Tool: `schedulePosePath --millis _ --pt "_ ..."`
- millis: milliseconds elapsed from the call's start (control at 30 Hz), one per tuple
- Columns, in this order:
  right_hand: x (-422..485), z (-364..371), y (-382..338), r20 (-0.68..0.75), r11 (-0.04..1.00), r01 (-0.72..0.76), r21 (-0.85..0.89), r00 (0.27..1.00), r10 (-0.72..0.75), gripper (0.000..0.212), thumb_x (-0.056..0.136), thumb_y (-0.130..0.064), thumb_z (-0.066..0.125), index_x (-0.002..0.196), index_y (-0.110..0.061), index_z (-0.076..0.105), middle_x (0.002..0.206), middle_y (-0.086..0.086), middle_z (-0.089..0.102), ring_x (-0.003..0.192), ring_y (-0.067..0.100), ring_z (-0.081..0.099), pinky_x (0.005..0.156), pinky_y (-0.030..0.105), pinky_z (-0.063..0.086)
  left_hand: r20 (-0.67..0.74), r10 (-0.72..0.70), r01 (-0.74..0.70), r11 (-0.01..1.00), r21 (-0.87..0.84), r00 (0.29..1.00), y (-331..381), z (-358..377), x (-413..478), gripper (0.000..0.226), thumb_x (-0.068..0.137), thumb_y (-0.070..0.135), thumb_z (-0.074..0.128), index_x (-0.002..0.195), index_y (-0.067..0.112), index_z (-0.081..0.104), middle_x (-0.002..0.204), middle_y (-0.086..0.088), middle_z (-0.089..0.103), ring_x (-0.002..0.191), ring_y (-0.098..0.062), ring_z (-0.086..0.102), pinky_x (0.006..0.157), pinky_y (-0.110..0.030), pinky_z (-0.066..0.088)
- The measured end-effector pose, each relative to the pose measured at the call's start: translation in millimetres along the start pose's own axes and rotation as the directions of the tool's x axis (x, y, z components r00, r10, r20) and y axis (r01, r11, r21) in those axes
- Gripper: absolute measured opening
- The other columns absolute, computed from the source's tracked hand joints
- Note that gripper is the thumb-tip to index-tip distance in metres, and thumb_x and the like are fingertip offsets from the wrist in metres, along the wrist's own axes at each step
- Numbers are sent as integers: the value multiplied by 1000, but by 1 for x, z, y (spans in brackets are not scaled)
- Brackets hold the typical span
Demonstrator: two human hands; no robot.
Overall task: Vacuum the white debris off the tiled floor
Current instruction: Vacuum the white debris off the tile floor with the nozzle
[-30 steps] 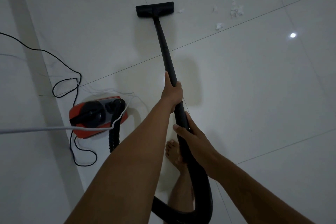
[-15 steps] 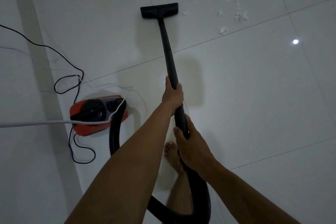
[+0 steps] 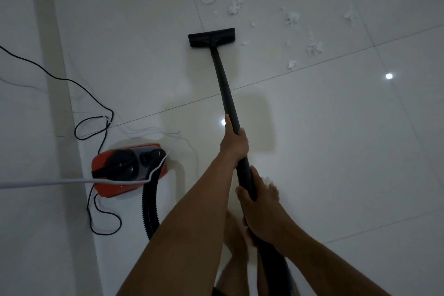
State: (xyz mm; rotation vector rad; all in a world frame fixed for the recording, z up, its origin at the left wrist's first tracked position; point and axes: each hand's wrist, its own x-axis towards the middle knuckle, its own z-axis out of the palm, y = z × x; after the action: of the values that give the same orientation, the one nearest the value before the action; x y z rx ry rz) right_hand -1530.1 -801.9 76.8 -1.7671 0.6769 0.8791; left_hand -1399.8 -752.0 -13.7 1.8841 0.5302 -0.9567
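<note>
Ahead, floor head (image 3: 211, 37) sits just short of debris (image 3: 292, 18).

The black hose (image 3: 151, 209) disappears behind the left forearm, and its lower run leaves by the bottom edge. The right hand (image 3: 260, 214) covers the wand's (image 3: 225, 89) grip, and its fingertips are blurred. The bare feet (image 3: 236, 235) are mostly hidden behind the arms. The white cable (image 3: 48, 183) and black cord (image 3: 31, 65) are cut off at the left edge. White debris (image 3: 314, 48) continues past the top edge.
</note>
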Motion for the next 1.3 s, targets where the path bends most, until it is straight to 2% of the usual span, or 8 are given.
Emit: schedulePosePath --millis 67,200,367,600,767,900,1000,1300 --pt "6 -8 -7 14 1000 14 23 1000 -14 67 109 -35 42 163 -38 2 100 -16 39 70 9 59 88 44 60 -8 -10 10 1000 -4 1000 9 -1 7 63 108 34 31 157 43 -8 116 -2 52 78 -18 58 82 -39 54" --pt "24 -26 -28 54 1000 22 17 998 -23 67 110 -33 41 162 -41 1 99 -15 43 64 6 58 86 41 60 -21 -14 14 1000 -8 1000 35 -8 25 62 108 33 30 158 42 -7 115 1 48 79 -19 58 87 -41 55" --pt "60 -51 -50 64 998 43 -47 997 -40 63 108 -45 40 155 -56 -1 81 -2 67 68 13 67 83 40 60 -26 -28 27 999 -29 999 75 -15 54 63 108 32 30 158 42 -7 113 -2 47 78 -17 56 81 -38 50" --pt "81 -90 -85 127 998 38 46 991 -44 64 109 -39 39 157 -54 -1 75 4 62 54 9 60 50 21 55 -53 -58 57 998 -21 997 114 -16 84 64 107 35 32 156 46 -8 120 -10 58 75 -19 56 89 -44 56" --pt "75 -103 -101 153 997 67 28 986 -71 66 110 -37 38 158 -51 -4 75 2 63 53 7 59 50 20 55 -66 -98 97 995 -20 993 129 -17 83 64 107 38 33 155 49 -8 128 -13 57 82 -23 57 93 -51 55" --pt "78 -118 -117 159 995 95 11 983 -95 66 110 -35 38 161 -46 -3 75 -1 63 51 4 58 49 19 52 -47 -109 106 992 -65 993 147 -22 86 65 107 36 34 155 49 -8 116 -15 60 75 -19 55 88 -45 57" --pt "87 -129 -129 145 997 83 -7 986 -81 64 110 -35 38 162 -43 1 77 -3 63 57 8 61 56 25 56 -47 -107 103 991 -88 993 163 -24 94 66 106 35 35 155 48 -7 127 -20 58 79 -20 54 94 -49 55" --pt "103 -144 -163 149 997 30 66 988 -39 61 111 -34 39 160 -46 6 85 8 63 47 9 53 39 16 44 -6 -125 123 985 -122 992 192 -35 114 69 105 34 38 154 50 -8 143 -21 50 113 -34 61 100 -52 51"
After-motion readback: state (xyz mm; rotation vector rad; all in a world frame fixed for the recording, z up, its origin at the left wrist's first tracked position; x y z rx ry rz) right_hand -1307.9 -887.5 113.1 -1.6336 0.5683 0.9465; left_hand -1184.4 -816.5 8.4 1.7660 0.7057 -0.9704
